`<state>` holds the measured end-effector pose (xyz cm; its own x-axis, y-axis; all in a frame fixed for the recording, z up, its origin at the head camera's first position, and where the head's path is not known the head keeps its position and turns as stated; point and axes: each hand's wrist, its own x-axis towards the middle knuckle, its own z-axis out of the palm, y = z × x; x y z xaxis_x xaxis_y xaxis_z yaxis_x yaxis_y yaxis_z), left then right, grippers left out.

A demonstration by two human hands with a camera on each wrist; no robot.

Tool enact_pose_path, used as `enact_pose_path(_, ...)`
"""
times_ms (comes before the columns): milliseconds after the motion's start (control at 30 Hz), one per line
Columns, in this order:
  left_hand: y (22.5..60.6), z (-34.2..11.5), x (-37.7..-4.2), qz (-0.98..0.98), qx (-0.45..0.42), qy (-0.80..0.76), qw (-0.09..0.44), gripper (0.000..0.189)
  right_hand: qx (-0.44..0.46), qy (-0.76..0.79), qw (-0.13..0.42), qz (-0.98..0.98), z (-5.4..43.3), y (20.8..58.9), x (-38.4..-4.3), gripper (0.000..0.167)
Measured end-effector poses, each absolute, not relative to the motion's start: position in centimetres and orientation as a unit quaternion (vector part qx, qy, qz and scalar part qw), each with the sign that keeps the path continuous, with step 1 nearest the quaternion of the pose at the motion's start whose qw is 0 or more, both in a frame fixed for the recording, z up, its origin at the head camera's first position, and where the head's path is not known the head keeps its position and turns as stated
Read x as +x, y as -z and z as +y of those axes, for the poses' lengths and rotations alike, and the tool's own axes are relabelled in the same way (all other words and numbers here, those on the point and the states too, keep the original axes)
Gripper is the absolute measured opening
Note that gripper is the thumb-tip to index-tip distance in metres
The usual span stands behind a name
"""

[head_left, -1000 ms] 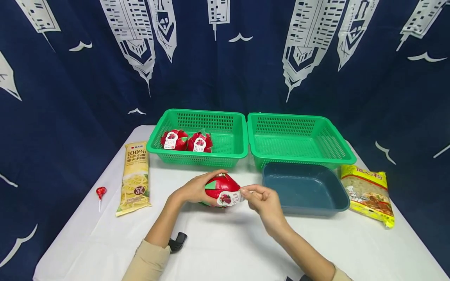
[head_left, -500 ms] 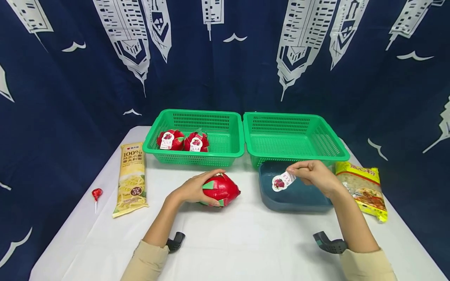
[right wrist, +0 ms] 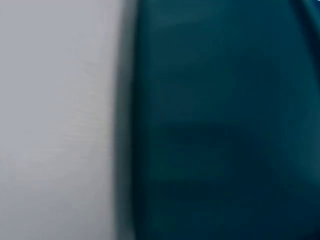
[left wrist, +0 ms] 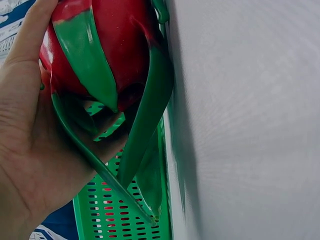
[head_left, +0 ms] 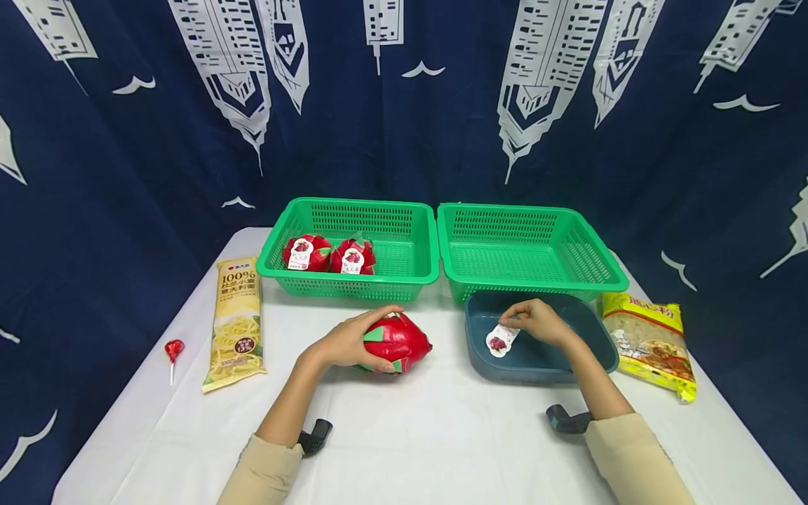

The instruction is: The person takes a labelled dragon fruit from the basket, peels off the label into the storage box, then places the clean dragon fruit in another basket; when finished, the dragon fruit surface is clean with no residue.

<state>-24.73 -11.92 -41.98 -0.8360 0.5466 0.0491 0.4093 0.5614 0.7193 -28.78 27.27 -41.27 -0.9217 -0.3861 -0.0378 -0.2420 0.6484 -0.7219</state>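
My left hand [head_left: 350, 342] grips a red dragon fruit [head_left: 404, 342] with green scales, lying on the white table. In the left wrist view the palm wraps around the dragon fruit [left wrist: 120, 45] by its leafy end. Over at the right, my right hand [head_left: 536, 321] pinches a white sticker [head_left: 501, 340] printed with a dragon fruit, inside the dark blue bin [head_left: 543, 372]. Whether the sticker touches the bin's floor I cannot tell. The right wrist view is blurred and shows only the blue bin [right wrist: 225, 100] wall, with no hand.
Behind, a green basket [head_left: 347, 286] holds two labelled dragon fruits [head_left: 353, 257]; another green basket [head_left: 536, 210] stands beside it. A pasta packet [head_left: 236, 322] and a lollipop [head_left: 173, 347] lie left. A yellow noodle bag [head_left: 653, 344] lies right of the bin.
My right hand has pulled the sticker off the dragon fruit, carried it rightward and lowered it into the blue bin. My left hand has kept its grip on the fruit.
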Motion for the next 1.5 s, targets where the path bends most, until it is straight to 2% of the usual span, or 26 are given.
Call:
enact_pose_path(133, 42.0, -11.9, -24.7, 0.879, 0.272, -0.382, 0.092, 0.090, -0.192, 0.328, 0.069, 0.922, 26.8, 42.1, -28.7, 0.026)
enact_pose_path(467, 42.0, -11.8, -24.7, 0.880, 0.271, -0.380, 0.086, 0.093, -0.224, 0.224, 0.080, 0.945, 26.7, 42.2, -28.0, 0.063)
enact_pose_path(633, 42.0, -11.8, -24.5, 0.879, 0.272, -0.382, 0.087, 0.093, -0.221, 0.212, 0.048, 0.951, 26.6, 42.3, -27.6, 0.073)
enact_pose_path(800, 42.0, -11.8, -24.4, 0.881, 0.265, -0.382, 0.087, 0.091, -0.225, 0.218, -0.002, 0.950, 26.4, 42.3, -27.1, 0.063)
enact_pose_path(900, 41.9, -11.7, -24.4, 0.882, 0.265, -0.380, 0.083, 0.092, -0.227, 0.212, 0.014, 0.950, 26.3, 42.4, -27.1, 0.059)
enact_pose_path(1067, 41.8, -11.6, -24.4, 0.886, 0.266, -0.371, 0.083, 0.093, -0.232, 0.198, 0.048, 0.951, 26.4, 42.8, -27.4, 0.063)
enact_pose_path(1233, 41.5, -11.4, -24.3, 0.887, 0.270, -0.365, 0.087, 0.094, -0.235, 0.200, 0.046, 0.950, 26.4, 42.7, -27.4, 0.065)
enact_pose_path(1367, 40.9, -11.7, -24.1, 0.872, 0.288, -0.377, 0.122, 0.093, -0.242, 0.221, 0.051, 0.943, 26.6, 41.9, -26.9, 0.066)
enact_pose_path(1500, 40.3, -12.8, -24.1, 0.847, 0.298, -0.402, 0.182, 0.094, -0.260, 0.259, 0.038, 0.929, 27.4, 39.8, -26.2, 0.062)
